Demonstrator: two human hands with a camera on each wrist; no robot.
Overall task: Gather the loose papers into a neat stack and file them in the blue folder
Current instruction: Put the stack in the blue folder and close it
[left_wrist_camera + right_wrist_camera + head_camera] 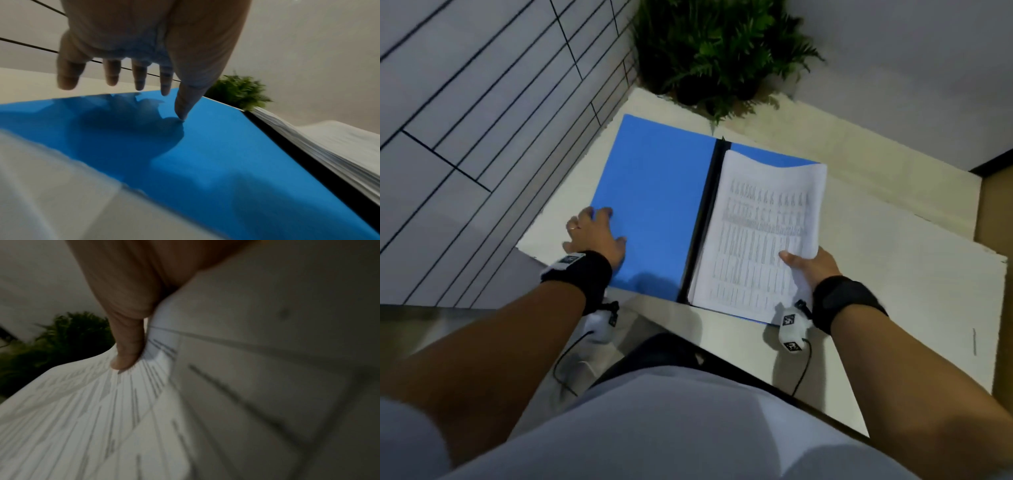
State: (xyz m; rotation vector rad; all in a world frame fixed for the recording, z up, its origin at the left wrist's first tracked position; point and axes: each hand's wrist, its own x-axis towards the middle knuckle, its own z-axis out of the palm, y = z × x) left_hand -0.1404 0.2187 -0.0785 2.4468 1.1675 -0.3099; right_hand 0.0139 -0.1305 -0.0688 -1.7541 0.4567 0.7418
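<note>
Head view shows me where I stand in the job: the blue folder (654, 202) lies open on the white table (893, 260), its left cover bare, its black spine (703, 219) running near to far, and the stack of papers (760, 236) sitting on the right half. My right hand (810, 265) pinches the stack at its near right corner, thumb on top of the printed sheet and the other fingers hidden beneath, so the right edge is lifted and the top sheets bow. My left hand (594, 236) rests spread on the left edge of the left cover, fingers straight and gripping nothing; the left wrist view shows the thumb tip touching the blue surface while the fingers reach past the cover's edge. I judge the step in hand to be seating the stack squarely against the spine before the folder is closed. To do it well I should keep the left hand pressing flat so the folder does not slide on the smooth table, lower the lifted corner gently instead of dropping it, and nudge the sheets toward the spine until their edges line up. The far edge of the stack looks wavy, so sheets could splay or catch when the cover comes over. A potted plant (717, 58) stands at the far edge, well apart from my hands.
</note>
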